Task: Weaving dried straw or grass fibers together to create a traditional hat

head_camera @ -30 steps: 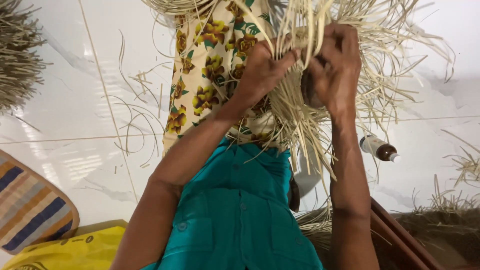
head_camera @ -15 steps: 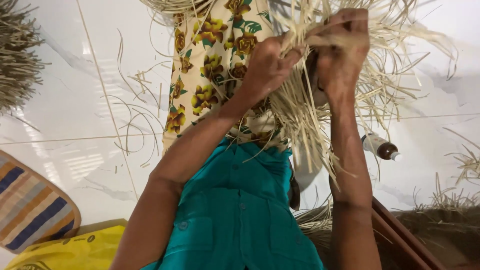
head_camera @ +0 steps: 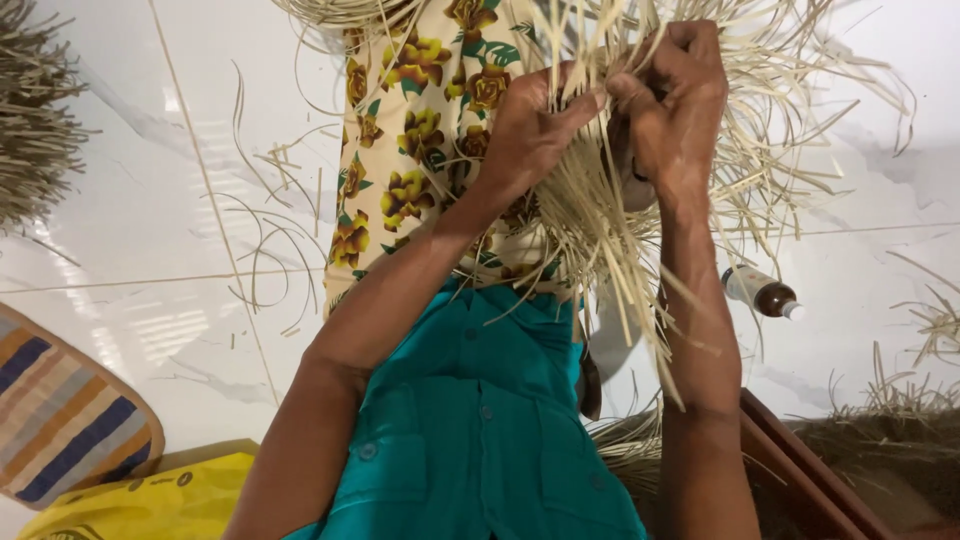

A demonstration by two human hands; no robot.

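While both hands work at the bundle of pale straw strands (head_camera: 600, 215) held above the flowered skirt (head_camera: 420, 150), the right hand (head_camera: 670, 105) has risen since a second ago and now pinches a few strands at its fingertips; the left hand (head_camera: 525, 130) stays clenched around the bundle (a weaving pull, seemingly). Loose strands litter the white tiled floor (head_camera: 130, 270), where a small brown bottle (head_camera: 762, 293) lies near the right edge.

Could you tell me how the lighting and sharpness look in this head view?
Head view: bright, even light; soft glare on the white tiled floor at left; both hands, left hand and right hand, and the straw strips are sharp, no motion blur.
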